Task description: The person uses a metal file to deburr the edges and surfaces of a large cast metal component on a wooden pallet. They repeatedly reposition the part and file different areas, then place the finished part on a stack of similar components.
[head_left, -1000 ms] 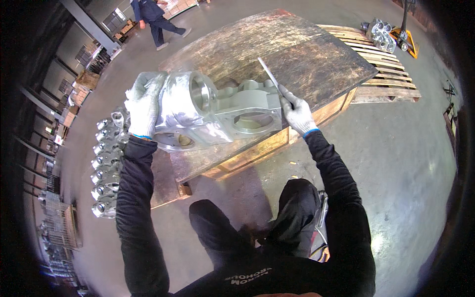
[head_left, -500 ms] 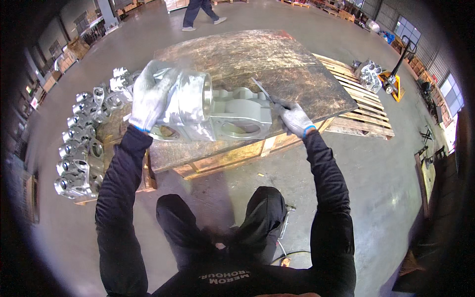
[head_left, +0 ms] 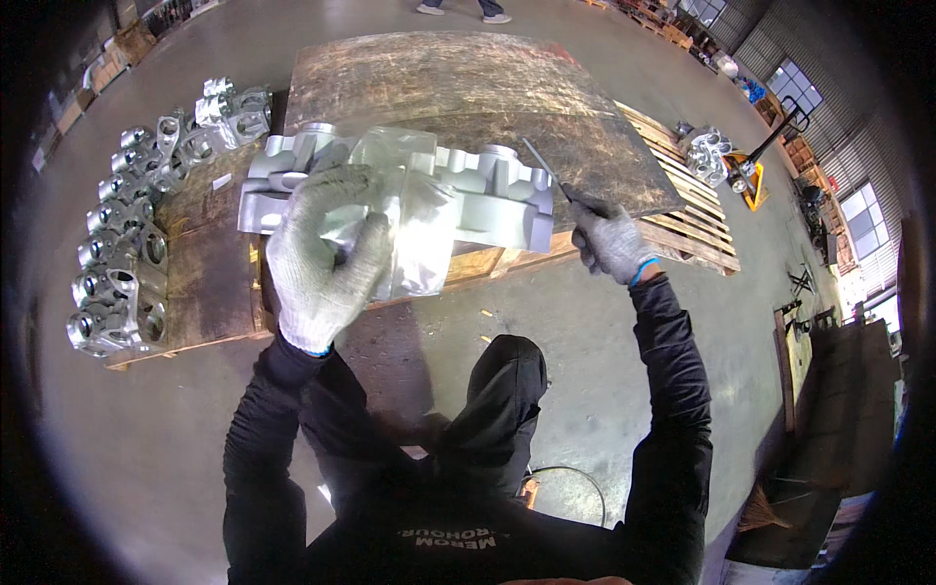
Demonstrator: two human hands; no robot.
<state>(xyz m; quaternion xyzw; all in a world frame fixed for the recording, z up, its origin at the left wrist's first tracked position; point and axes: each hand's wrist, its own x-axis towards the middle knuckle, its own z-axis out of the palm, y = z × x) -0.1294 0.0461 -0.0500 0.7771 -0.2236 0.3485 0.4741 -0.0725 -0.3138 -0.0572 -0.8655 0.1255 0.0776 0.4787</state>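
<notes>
Grey concrete floor (head_left: 585,322) of a workshop hall is seen all around, and on it a wooden pallet (head_left: 682,210) carries a worn plywood board (head_left: 439,88) that serves as a bench. At the near edge of this board a large cast aluminium housing (head_left: 487,195) is laid, partly covered by a clear plastic bag (head_left: 409,224).

The left hand (head_left: 327,258), in a grey knit glove, is closed on the bag and pressed against the casting behind it, so that film and part are held together. The right hand (head_left: 609,239), gloved the same way, is wrapped around the handle of a slim metal file (head_left: 546,171), whose blade is laid against the right end of the housing (whether it truly bears on an edge cannot be told at this size).

Judged from this pose, a burr or edge at that end is being dressed. For this to be done well, the casting should be kept pinned flat on the board, the bag should be held back from the blade so that the film is not snagged, and the strokes should be kept light and along the edge.

To the left, on a lower board (head_left: 205,283), a row of smaller finished castings (head_left: 127,244) is set out, with more on a pallet truck (head_left: 731,161) further off.
</notes>
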